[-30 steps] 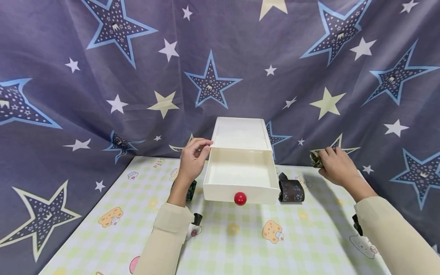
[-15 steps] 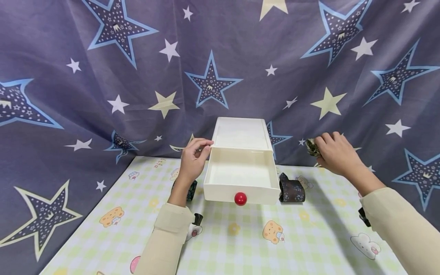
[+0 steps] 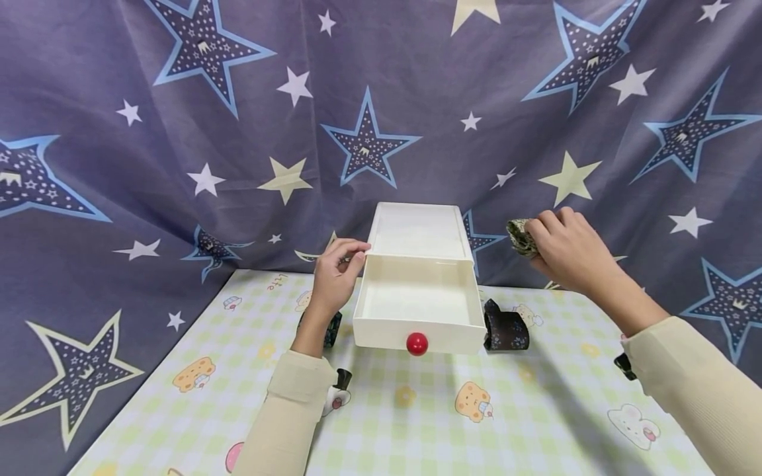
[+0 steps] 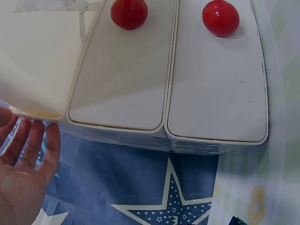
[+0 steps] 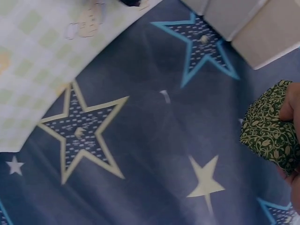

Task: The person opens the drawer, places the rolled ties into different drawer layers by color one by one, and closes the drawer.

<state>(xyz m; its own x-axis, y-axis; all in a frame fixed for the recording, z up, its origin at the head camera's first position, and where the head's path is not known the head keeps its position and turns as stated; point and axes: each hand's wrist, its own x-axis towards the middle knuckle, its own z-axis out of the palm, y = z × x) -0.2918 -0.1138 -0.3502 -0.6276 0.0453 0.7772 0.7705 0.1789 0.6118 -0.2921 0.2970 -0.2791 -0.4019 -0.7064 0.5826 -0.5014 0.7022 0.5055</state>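
Note:
In the head view my left hand (image 3: 336, 274) touches the upper left side of a white drawer cabinet (image 3: 419, 230). Its fingers (image 4: 50, 147) lie fairly straight along the cabinet's side in the left wrist view. The top drawer (image 3: 419, 336), with a red knob (image 3: 417, 344), is pulled out and its inside looks bare. My right hand (image 3: 571, 254) grips a rolled green patterned necktie (image 3: 521, 238) in the air, right of the cabinet. The tie's leafy pattern shows in the right wrist view, partly covered by fingers.
A rolled dark floral necktie (image 3: 507, 330) lies right of the drawer. Behind my left wrist sits a dark green roll (image 3: 331, 329), mostly hidden. Two closed drawers (image 4: 215, 89) are below the open one. A star-patterned curtain (image 3: 369, 59) hangs behind the checked tablecloth (image 3: 411, 423).
My right hand has lifted the green necktie from near the table's back right and carried it up and left toward the cabinet. My left hand and the drawer have stayed put.

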